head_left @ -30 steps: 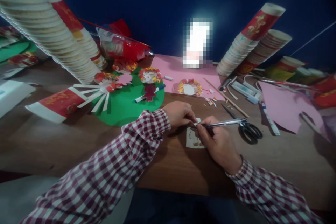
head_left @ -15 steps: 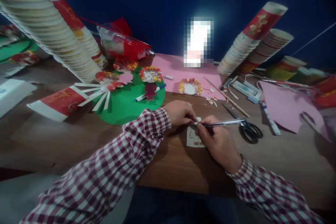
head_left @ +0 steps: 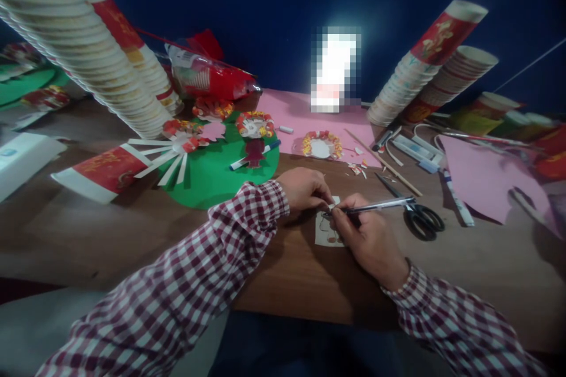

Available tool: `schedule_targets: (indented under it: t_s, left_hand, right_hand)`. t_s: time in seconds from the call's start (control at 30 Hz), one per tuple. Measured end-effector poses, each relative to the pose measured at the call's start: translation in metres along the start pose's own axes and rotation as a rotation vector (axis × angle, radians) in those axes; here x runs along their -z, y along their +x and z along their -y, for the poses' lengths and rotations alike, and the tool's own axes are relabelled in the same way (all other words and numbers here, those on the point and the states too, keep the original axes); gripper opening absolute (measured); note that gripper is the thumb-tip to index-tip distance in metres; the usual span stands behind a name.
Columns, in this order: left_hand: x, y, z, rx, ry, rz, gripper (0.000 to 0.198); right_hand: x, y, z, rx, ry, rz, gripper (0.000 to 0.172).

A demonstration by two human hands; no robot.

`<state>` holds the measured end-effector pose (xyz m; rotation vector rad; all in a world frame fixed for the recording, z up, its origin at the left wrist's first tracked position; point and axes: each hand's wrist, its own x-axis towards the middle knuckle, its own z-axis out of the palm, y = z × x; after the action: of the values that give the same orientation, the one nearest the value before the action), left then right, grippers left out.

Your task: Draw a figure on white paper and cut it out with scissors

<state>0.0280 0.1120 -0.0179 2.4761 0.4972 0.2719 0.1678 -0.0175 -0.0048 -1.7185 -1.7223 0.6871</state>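
My right hand (head_left: 371, 238) is closed around a slim pen (head_left: 384, 204), whose clear barrel points off to the right. Under my fingers lies a small pale sheet of paper (head_left: 325, 234) with a drawn outline and brownish round shapes, partly covered by the right hand. My left hand (head_left: 306, 189) has its fingers drawn together at the sheet's upper part, right by the right fingertips. A small pale bit shows between the two sets of fingertips, too small to name. Black-handled scissors (head_left: 423, 222) rest on the table just right of the pen.
A green paper disc (head_left: 207, 185) carries cut-paper figures and a marker (head_left: 239, 163). Behind are pink paper (head_left: 283, 109) and a ring of red and yellow bits (head_left: 305, 144). Tall paper-cup stacks (head_left: 106, 65) rise left and right. A wooden stick (head_left: 389, 168) lies behind the scissors.
The whole view has shifted very slightly. Both hands, the pen and the sheet keep nearly the same position to one another.
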Motion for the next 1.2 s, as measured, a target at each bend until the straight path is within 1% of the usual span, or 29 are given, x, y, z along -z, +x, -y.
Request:
schedule_targets:
  t_s: [0.17, 0.53, 1.07, 1.2]
  left_hand:
    - [0.0000, -0.0001, -0.0002, 0.012, -0.005, 0.001, 0.017]
    - [0.0004, 0.0004, 0.0002, 0.007, 0.000, 0.010, 0.017]
    - [-0.0001, 0.0002, -0.0001, 0.008, 0.003, 0.004, 0.017]
    - [-0.0001, 0.0001, 0.0000, 0.015, 0.004, 0.006, 0.017]
  right_hand:
    - [0.0001, 0.0005, -0.0009, 0.001, 0.011, -0.036, 0.017]
    - [0.0006, 0.0006, 0.0003, 0.016, -0.025, 0.002, 0.018]
    - [0.0001, 0.0005, 0.0010, 0.053, -0.051, 0.011, 0.018]
    - [0.0005, 0.0003, 0.0016, 0.042, -0.031, 0.019, 0.018]
